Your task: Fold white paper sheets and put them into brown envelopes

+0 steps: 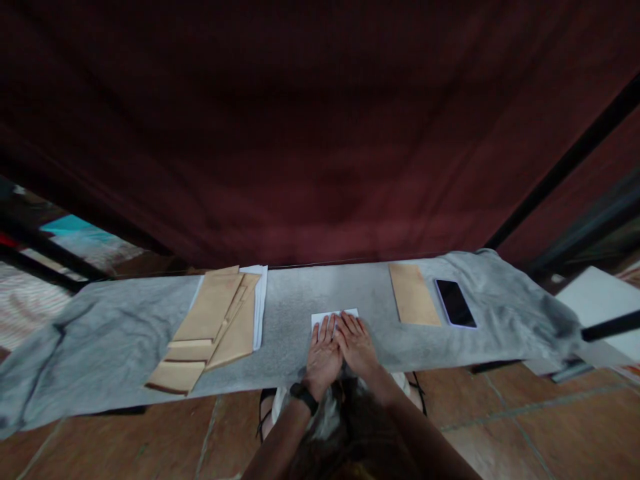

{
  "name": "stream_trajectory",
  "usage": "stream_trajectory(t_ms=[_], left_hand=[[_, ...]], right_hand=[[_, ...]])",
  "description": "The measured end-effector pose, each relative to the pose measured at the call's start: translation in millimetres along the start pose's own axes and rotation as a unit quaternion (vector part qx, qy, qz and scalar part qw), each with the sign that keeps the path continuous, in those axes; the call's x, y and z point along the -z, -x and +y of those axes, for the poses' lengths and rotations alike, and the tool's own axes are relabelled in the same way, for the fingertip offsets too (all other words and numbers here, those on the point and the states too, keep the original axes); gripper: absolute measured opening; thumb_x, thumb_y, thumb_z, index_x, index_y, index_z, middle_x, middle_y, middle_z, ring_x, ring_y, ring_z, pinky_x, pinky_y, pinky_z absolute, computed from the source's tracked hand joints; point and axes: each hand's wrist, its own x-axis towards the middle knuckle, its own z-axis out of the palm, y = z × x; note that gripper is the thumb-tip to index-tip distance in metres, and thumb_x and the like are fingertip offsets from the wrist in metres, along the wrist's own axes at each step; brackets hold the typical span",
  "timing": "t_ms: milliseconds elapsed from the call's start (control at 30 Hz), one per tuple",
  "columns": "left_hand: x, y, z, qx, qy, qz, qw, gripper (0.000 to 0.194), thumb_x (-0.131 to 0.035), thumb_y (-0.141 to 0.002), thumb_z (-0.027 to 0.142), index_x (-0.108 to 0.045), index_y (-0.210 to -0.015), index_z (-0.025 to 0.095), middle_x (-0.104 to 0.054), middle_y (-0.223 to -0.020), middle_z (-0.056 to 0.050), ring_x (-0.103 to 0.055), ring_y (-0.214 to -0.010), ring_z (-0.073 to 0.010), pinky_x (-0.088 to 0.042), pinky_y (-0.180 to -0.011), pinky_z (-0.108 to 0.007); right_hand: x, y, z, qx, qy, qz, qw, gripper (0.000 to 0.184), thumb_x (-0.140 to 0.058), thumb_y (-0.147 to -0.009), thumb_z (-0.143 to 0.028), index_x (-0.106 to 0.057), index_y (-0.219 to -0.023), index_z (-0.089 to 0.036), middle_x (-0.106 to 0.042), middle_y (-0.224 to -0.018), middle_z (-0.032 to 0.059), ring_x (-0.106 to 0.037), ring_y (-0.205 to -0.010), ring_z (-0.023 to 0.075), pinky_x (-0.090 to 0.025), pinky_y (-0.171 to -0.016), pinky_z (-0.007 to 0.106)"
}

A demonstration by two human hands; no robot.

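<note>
A small folded white paper (334,315) lies on the grey cloth-covered table (300,293) in front of me. My left hand (323,353) lies flat on it with fingers stretched out, a black watch on the wrist. My right hand (356,343) presses flat beside it, fingers extended over the paper's right part. Both hands touch each other side by side. Neither hand grips anything.
A fanned stack of brown envelopes (213,327) lies on white sheets (260,300) at the left. One brown envelope (414,293) and a black phone (455,303) lie at the right. A dark red curtain (320,133) hangs behind. Tiled floor lies below.
</note>
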Motion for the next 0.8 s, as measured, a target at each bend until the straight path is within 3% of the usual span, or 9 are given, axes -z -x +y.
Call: stream_trajectory(t_ms=[167,400,667,800], left_hand=[[5.1,1,-3,0.02,0.016,0.001,1.0,0.055,-0.029,-0.102,0.026,-0.036,-0.154,0.013,-0.039,-0.161,-0.01,-0.034,-0.149,-0.022,-0.032,-0.122,-0.045],[7.4,9,-17,0.08,0.015,0.032,0.996,0.059,-0.03,-0.104,0.04,-0.038,-0.154,0.008,-0.041,-0.158,-0.016,-0.035,-0.149,-0.0265,-0.032,-0.12,-0.047],[11.0,16,-26,0.102,0.007,0.049,0.994,0.066,-0.028,-0.103,0.048,-0.04,-0.152,0.005,-0.043,-0.156,-0.018,-0.036,-0.148,-0.0296,-0.033,-0.119,-0.049],[11.1,15,-24,0.099,0.004,0.058,0.993,0.068,-0.03,-0.102,0.052,-0.04,-0.152,0.007,-0.044,-0.155,-0.018,-0.037,-0.148,-0.0298,-0.033,-0.119,-0.051]], right_hand=[[-4,7,18,-0.019,0.051,0.018,0.998,0.049,-0.036,-0.105,-0.031,-0.046,-0.15,-0.013,-0.047,-0.154,0.0135,-0.042,-0.144,0.0254,-0.029,-0.119,0.046],[-3,17,33,-0.021,0.075,0.045,0.996,0.054,-0.041,-0.104,-0.032,-0.038,-0.154,-0.013,-0.048,-0.153,0.0157,-0.046,-0.141,0.0275,-0.032,-0.116,0.049],[4,19,35,-0.033,0.065,0.056,0.996,0.051,-0.034,-0.106,-0.033,-0.043,-0.151,-0.011,-0.049,-0.152,0.0145,-0.046,-0.14,0.0286,-0.03,-0.118,0.049],[9,31,28,-0.02,0.052,0.033,0.998,0.052,-0.032,-0.106,-0.032,-0.039,-0.153,-0.011,-0.046,-0.155,0.0136,-0.043,-0.143,0.0259,-0.028,-0.119,0.048]])
